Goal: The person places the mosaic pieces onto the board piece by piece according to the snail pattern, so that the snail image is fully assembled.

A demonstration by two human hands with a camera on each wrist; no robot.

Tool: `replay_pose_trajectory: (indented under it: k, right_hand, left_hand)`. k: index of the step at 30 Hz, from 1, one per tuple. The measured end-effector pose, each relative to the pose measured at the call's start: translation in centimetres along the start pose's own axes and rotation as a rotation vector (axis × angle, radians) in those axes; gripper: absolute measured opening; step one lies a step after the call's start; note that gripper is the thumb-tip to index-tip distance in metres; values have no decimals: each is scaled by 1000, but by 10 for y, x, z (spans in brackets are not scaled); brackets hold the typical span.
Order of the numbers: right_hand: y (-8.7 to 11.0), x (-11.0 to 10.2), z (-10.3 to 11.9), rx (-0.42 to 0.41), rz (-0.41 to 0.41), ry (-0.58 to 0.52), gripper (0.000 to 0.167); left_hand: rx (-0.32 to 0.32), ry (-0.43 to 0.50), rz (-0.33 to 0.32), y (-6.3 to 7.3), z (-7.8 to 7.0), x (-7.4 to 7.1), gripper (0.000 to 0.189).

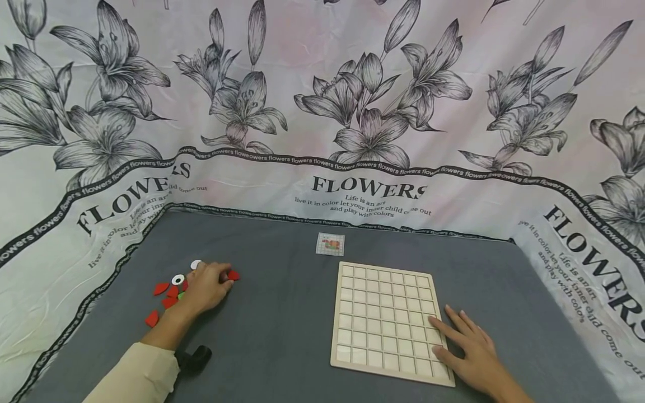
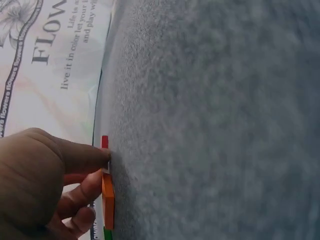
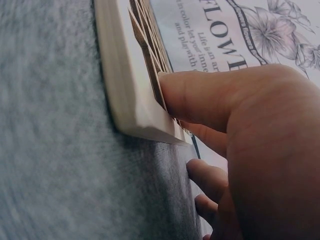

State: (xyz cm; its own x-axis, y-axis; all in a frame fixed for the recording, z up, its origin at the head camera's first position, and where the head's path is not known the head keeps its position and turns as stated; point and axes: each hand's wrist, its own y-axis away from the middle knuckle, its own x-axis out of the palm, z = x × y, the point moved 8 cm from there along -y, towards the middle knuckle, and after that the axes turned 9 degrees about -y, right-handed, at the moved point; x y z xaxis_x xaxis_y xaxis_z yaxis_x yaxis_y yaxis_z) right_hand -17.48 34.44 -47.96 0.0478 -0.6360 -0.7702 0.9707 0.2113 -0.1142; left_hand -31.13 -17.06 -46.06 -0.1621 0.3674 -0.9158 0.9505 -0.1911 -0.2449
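Note:
My left hand [image 1: 208,288] is at the left of the grey table, its thumb and index finger pinching a small red piece [image 1: 234,275]. In the left wrist view, an orange piece [image 2: 108,202] lies close to the curled fingers, with a bit of green below it. More red pieces [image 1: 160,289] are scattered beside the wrist, partly hidden by the hand. My right hand [image 1: 471,350] has its fingers spread, thumb and index fingertip resting on the right edge of a pale wooden grid board [image 1: 388,319]; its other fingers lie beyond the rim.
A white disc with a dark centre [image 1: 178,280] and another white piece [image 1: 196,264] lie among the red ones. Behind the board is a small picture card [image 1: 330,244] with a grid. Flower-printed cloth [image 1: 363,193] rises around the table's back and sides.

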Motion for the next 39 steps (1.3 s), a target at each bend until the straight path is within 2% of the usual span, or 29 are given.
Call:
replay_pose_trajectory:
  k: [3, 11, 20, 27, 30, 34, 39]
  right_hand:
    - [0, 0, 1, -4, -3, -1, 51]
    - [1, -1, 1, 10, -5, 4, 51]
    - [0, -1, 0, 19, 7, 5, 51]
    - [0, -1, 0, 0, -4, 17, 51]
    - [-1, -1, 0, -6, -4, 27, 51]
    - [-1, -1, 0, -8, 4, 31, 51]
    - [0, -2, 0, -5, 4, 17, 51]
  left_hand:
    - [7, 33, 10, -1, -3, 1, 29]
    - [-26, 34, 22, -3, 0, 1, 28]
    - [39, 2, 10, -4, -7, 0, 19]
    - [159, 103, -68, 0, -39, -15, 21]
    - [187, 130, -111, 3, -56, -22, 22]
    - [234, 154, -178, 9, -80, -29, 23]
    - [325, 208, -251, 14, -115, -31, 26]
